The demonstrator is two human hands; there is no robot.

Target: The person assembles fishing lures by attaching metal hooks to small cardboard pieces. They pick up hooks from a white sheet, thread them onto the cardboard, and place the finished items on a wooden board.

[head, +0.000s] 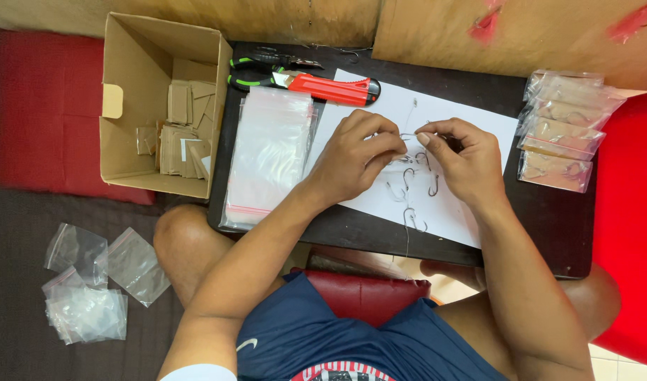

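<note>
Above a white paper sheet (464, 120) on the dark tabletop (549, 233): pinching a thin length of line or wire (408, 136) between fingertips, left hand (355, 159) and right hand (464, 159) both clenching on it, fingertips nearly meeting. Lying loose on the sheet just beneath the hands: several fish hooks (411, 194), some touching one another. Resting beside the sheet, to the left: a stack of clear zip bags (270, 152); beyond it, a red utility knife (334, 88) and green-handled pliers (256, 70). Sitting at the tabletop's right edge: filled bags (560, 137). Standing further left: an open cardboard box (161, 106) holding card pieces. Risking, as a judgement, snagging a fingertip on a barb or tangling the line among the crowded hooks, owing to working so close above them.
</note>
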